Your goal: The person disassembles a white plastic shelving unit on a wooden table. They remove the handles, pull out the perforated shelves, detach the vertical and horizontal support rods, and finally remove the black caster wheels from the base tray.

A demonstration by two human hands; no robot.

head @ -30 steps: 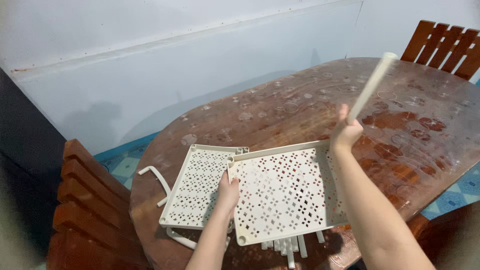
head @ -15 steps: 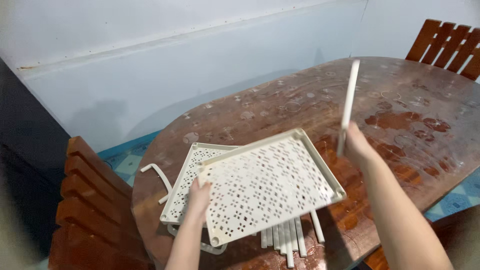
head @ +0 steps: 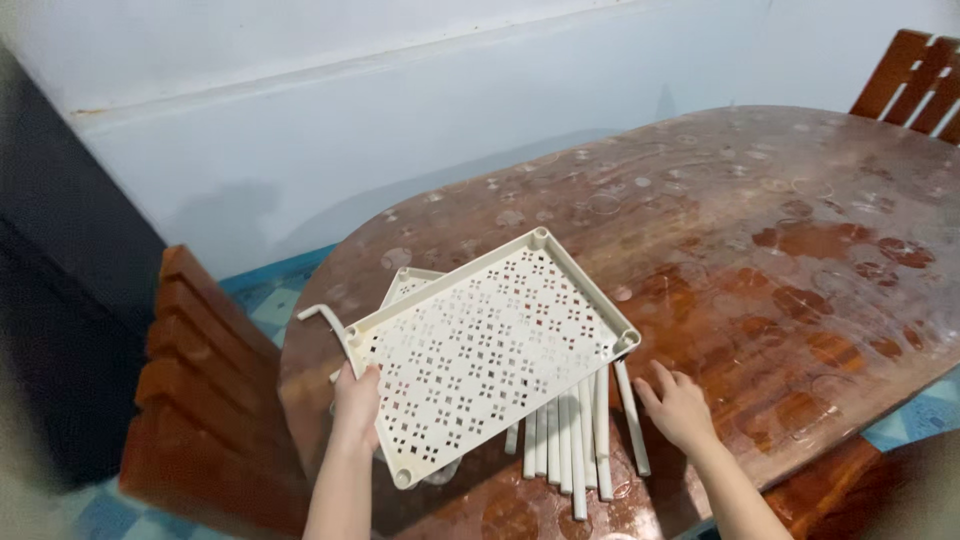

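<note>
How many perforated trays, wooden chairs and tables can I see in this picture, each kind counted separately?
Perforated trays: 2, the held tray in the left hand and the lower tray beneath it.
Wooden chairs: 2, the left chair and the far chair.
Tables: 1, the wooden table.
Total: 5

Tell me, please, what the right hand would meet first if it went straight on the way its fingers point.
Probably the nearest white tube: the right hand rests on the table, its fingers aimed up-left, toward the bundle.
</note>
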